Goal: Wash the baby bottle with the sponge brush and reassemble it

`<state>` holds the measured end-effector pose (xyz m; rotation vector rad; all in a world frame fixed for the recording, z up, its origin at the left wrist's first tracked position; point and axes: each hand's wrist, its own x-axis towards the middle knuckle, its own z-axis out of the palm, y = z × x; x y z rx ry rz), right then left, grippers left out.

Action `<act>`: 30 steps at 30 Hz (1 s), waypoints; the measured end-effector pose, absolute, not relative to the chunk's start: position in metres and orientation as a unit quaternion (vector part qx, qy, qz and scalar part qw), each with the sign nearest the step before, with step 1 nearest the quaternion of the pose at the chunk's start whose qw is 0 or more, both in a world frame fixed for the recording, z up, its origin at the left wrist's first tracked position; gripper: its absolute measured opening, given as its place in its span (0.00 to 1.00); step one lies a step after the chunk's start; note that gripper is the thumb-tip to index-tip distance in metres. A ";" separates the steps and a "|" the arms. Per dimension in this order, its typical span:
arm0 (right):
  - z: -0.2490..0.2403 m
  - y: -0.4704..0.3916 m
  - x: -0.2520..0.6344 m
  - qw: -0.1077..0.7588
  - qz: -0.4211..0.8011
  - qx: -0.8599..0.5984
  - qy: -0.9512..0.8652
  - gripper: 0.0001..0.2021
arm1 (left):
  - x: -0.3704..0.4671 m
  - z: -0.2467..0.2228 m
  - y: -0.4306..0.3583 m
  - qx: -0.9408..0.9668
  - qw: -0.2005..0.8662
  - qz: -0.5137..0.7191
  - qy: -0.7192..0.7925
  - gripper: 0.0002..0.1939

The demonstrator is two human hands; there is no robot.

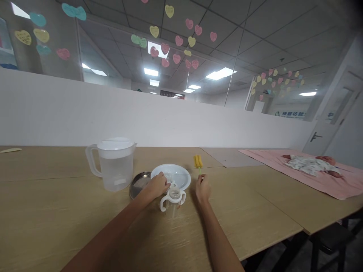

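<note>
My right hand point(203, 189) is closed around the thin green handle of a bottle brush with a yellow sponge head point(198, 161), held upright to the right of a white bowl point(185, 184). My left hand point(159, 185) reaches over the bowl's near left side, fingers closed at a small whitish piece that I cannot make out. Just in front of it stands a clear baby bottle point(173, 207), its mouth uncovered, with a white two-handled collar point(162, 204) around its neck. Left of the bowl, partly behind my left forearm, lies a round metal dish point(136, 185).
A lidded clear plastic pitcher point(116, 170) with liquid stands at the left. On the right, a doll point(309, 165) lies on a pink cloth point(334, 187). A low white wall point(170, 124) with glass above borders the wooden table point(70, 211). A dark stool point(331, 238) stands at lower right.
</note>
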<state>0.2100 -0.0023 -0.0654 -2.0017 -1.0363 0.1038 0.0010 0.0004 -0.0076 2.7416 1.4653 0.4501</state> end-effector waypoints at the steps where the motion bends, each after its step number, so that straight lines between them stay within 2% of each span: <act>1: -0.066 -0.002 0.210 0.430 0.042 -0.801 -0.415 0.17 | 0.001 -0.008 0.000 0.873 -0.004 0.143 0.466 0.17; 7: -0.065 -0.003 0.210 0.458 0.029 -0.787 -0.412 0.16 | 0.000 -0.009 0.000 0.877 -0.018 0.152 0.455 0.16; 11: -0.063 -0.005 0.208 0.482 0.020 -0.771 -0.415 0.17 | -0.001 -0.013 0.009 0.872 0.012 0.185 0.452 0.16; 15: -0.063 -0.006 0.205 0.501 0.004 -0.749 -0.434 0.18 | -0.005 -0.018 0.020 0.848 0.052 0.247 0.467 0.21; 21: -0.063 -0.007 0.202 0.515 -0.045 -0.723 -0.459 0.20 | -0.008 -0.012 0.025 0.768 0.252 0.377 0.453 0.20; 23: -0.062 -0.008 0.201 0.520 -0.060 -0.714 -0.465 0.20 | -0.006 -0.007 0.022 0.751 0.286 0.400 0.441 0.20; 27: -0.060 -0.010 0.201 0.533 -0.077 -0.696 -0.474 0.23 | -0.001 0.005 0.014 0.643 0.408 0.517 0.390 0.20; 30: -0.060 -0.011 0.201 0.528 -0.086 -0.688 -0.491 0.23 | 0.004 0.012 0.009 0.576 0.437 0.584 0.369 0.23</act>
